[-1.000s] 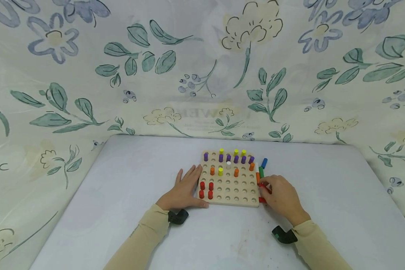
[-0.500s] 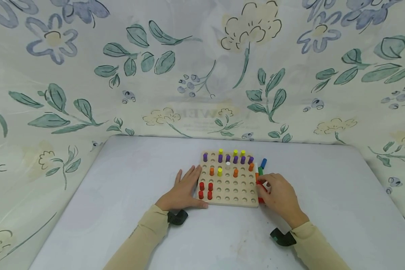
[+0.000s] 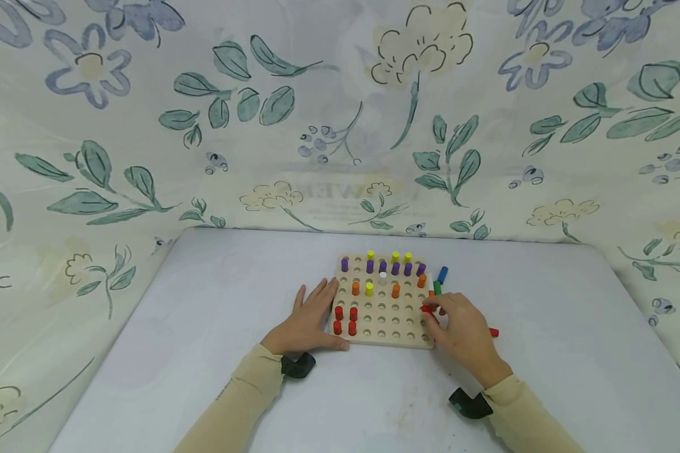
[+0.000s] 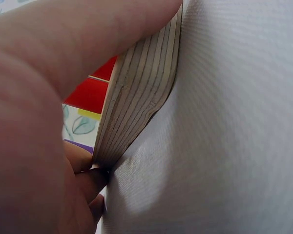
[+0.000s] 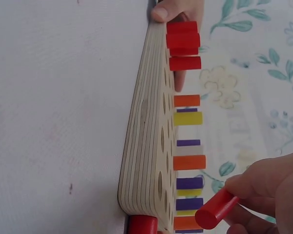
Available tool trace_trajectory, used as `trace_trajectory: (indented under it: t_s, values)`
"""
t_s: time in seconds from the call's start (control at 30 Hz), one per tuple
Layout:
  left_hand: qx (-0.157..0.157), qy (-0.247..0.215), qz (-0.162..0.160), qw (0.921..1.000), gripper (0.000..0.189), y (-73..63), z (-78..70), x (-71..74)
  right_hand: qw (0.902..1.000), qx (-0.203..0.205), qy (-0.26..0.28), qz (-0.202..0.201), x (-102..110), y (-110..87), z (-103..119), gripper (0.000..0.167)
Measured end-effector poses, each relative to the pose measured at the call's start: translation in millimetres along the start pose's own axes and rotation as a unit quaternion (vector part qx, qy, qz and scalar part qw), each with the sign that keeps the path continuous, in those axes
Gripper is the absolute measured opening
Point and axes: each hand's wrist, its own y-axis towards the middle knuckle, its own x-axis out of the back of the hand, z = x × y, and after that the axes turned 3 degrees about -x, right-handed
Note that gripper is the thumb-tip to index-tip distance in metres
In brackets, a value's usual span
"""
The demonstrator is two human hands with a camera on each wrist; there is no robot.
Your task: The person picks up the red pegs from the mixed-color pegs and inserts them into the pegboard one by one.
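A square wooden pegboard (image 3: 382, 322) lies on the table with coloured pegs standing in some of its holes. My left hand (image 3: 306, 321) rests against its left side, fingers spread and straight. Its thumb (image 4: 88, 39) lies along the near edge. Over the board's right edge, my right hand (image 3: 459, 327) pinches a red peg (image 5: 216, 208) between thumb and fingers. That peg is tilted, its free end clear of the holes in the right wrist view. Several red pegs (image 3: 353, 313) stand at the near left corner; purple pegs (image 3: 395, 268) form a row toward the back.
Right of the board lie a blue peg (image 3: 442, 275), a green peg (image 3: 437, 287) and a loose red peg (image 3: 493, 332). Another red peg (image 5: 142, 224) lies beside the board's near corner. Flowered cloth (image 3: 340, 113) hangs behind the white table (image 3: 204, 277).
My right hand has raised a red peg from beside the board and moved it slightly left over the edge. A loose red peg now shows right of that hand. My left hand stays put.
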Motion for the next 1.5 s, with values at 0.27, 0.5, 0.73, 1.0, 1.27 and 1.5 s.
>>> trace_trajectory:
  t_s: [0.27,0.5,0.73,1.0,1.27,1.5]
  values:
    - [0.002,-0.001,0.000,1.0000,0.123,-1.0,0.0,-0.7,0.9998,0.010,0.014,-0.012,-4,-1.9,4,0.020]
    - [-0.001,-0.002,0.001,1.0000,0.123,-0.9,0.5,-0.4,0.9996,0.012,0.022,-0.015,-8,-2.4,7,0.020]
    - [0.004,0.003,0.006,1.0000,0.123,-0.7,1.8,-0.4,0.9989,0.016,0.036,-0.024,-11,-3.4,11,0.020]
    - [0.001,-0.002,0.003,1.0000,0.122,-1.5,1.4,-0.3,0.9986,0.021,0.039,-0.030,-15,-1.3,16,0.021]
    - [0.001,-0.003,0.004,1.0000,0.122,-0.9,1.3,0.3,0.9983,0.027,0.043,-0.029,-18,2.0,20,0.022]
    - [0.004,0.001,0.004,1.0000,0.122,-0.2,0.8,0.2,0.9967,0.042,0.061,-0.033,-20,4.6,23,0.020]
